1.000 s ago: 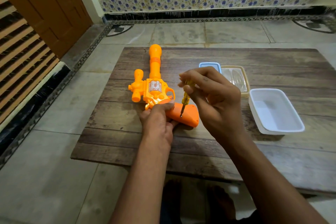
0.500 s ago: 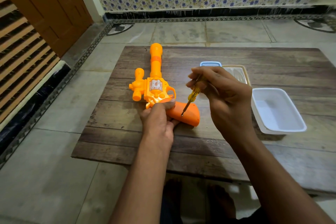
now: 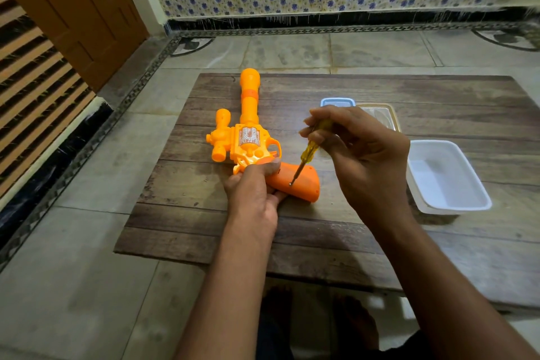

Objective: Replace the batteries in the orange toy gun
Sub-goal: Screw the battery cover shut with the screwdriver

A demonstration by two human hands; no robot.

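Note:
The orange toy gun (image 3: 248, 126) lies flat on the wooden table (image 3: 380, 242), barrel pointing away from me, grip toward the right. My left hand (image 3: 252, 196) presses down where the grip joins the body. My right hand (image 3: 362, 161) pinches a small yellow-handled screwdriver (image 3: 308, 152), held tilted. Its metal tip rests on the upper face of the orange grip (image 3: 301, 184). No batteries are visible.
An open white plastic tub (image 3: 447, 178) stands at the right of the table. Behind my right hand sit a blue-rimmed container (image 3: 337, 102) and a clear one with a tan rim (image 3: 380, 114). Tiled floor surrounds the low table; a wooden door stands at far left.
My right hand has drawn back to the right and tilted the screwdriver, with its tip still on the grip. The left hand and the gun have stayed in place.

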